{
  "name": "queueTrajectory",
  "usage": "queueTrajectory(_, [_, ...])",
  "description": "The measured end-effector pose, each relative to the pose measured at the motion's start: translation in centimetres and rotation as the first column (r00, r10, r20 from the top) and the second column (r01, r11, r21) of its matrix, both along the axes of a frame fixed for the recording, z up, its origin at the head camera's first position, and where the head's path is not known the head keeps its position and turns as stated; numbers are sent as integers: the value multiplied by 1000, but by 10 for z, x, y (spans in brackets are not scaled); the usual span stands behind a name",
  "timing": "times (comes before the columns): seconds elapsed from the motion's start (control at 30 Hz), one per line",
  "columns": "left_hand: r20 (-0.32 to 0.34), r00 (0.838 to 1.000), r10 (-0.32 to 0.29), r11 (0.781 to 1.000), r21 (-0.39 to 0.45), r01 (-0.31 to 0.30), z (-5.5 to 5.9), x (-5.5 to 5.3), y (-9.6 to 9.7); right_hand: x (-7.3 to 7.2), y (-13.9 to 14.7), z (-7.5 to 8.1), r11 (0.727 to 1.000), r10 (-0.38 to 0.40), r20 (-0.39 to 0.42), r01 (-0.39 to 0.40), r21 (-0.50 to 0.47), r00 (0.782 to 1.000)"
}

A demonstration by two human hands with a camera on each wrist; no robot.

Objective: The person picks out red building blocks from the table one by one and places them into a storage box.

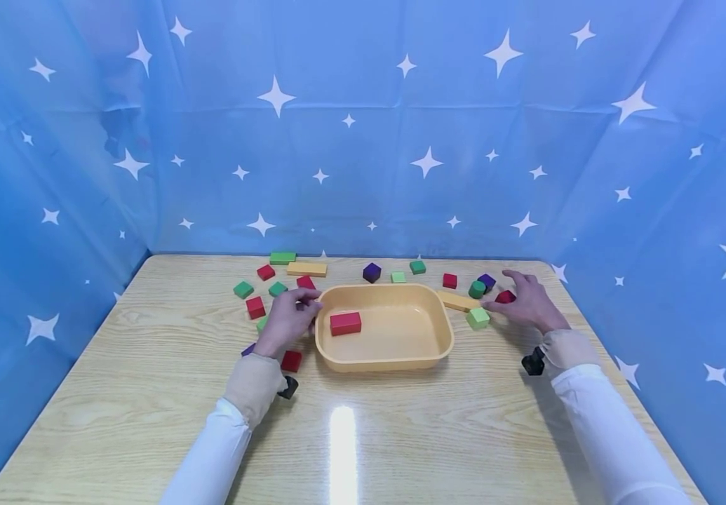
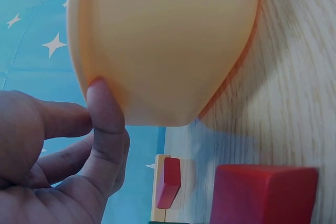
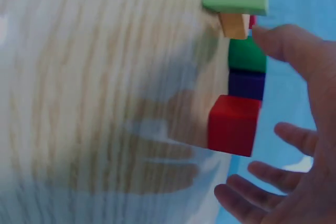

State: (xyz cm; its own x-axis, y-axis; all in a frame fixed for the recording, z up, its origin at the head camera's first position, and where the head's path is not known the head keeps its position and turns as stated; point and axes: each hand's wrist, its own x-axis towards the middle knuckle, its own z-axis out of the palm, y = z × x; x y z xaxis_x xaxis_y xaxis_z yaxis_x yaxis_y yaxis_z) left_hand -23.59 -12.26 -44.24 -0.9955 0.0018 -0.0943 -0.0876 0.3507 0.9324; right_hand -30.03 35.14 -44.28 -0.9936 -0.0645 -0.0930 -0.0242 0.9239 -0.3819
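My left hand (image 1: 288,319) is at the left end of a shallow peach-coloured plastic tub (image 1: 400,366). In the left wrist view, a fingertip lies against the tub's outer wall (image 2: 168,51) by the rim, and my left hand (image 2: 68,156) pinches the edge there. Inside the tub lies a red rectangular block (image 1: 345,323). My right hand (image 1: 532,303) is spread around a red cube (image 1: 505,297) at the right of the table. The right wrist view shows this red cube (image 3: 234,125) between thumb and fingers, with gaps on both sides.
Near my right hand are a light green cube (image 1: 478,318), a long yellow block (image 1: 459,301), a green cylinder (image 1: 477,289) and a purple block (image 1: 487,281). Several red and green blocks surround my left hand, including a red one (image 1: 291,361). A starry blue curtain (image 1: 363,140) stands behind the table.
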Motion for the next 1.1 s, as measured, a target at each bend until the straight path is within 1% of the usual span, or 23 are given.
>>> queueTrajectory(0.1, [13, 1000, 4, 1000, -2, -4, 0, -1, 0, -2, 2, -4, 1000, -3, 24, 3, 6, 1000])
queueTrajectory(0.2, [19, 1000, 8, 1000, -3, -8, -1, -1, 0, -4, 2, -8, 1000, 5, 25, -5, 16, 1000])
queueTrajectory(0.4, [25, 999, 21, 1000, -4, -21, -2, -2, -1, -7, 1, -14, 998, 50, -34, -49, 35, 998])
queueTrajectory(0.6, [16, 1000, 16, 1000, -18, -15, -1, -2, 0, -6, 3, -15, 998, 62, -88, -60, 26, 994])
queueTrajectory(0.7, [17, 1000, 17, 1000, -10, -17, -1, -2, 0, -6, 4, -13, 997, 71, -107, -68, 29, 992])
queueTrajectory(0.77, [17, 1000, 16, 1000, -5, -16, -1, -2, 0, -5, 4, -12, 997, 72, -107, -69, 29, 992])
queueTrajectory(1.0, [10, 1000, 7, 1000, -2, -7, -2, -1, 0, 0, 3, -8, 999, 53, -66, -52, 12, 996])
queueTrajectory(1.1, [4, 1000, 8, 1000, -10, -8, -2, -1, 0, 2, 3, -8, 998, 59, -70, -58, 15, 996])
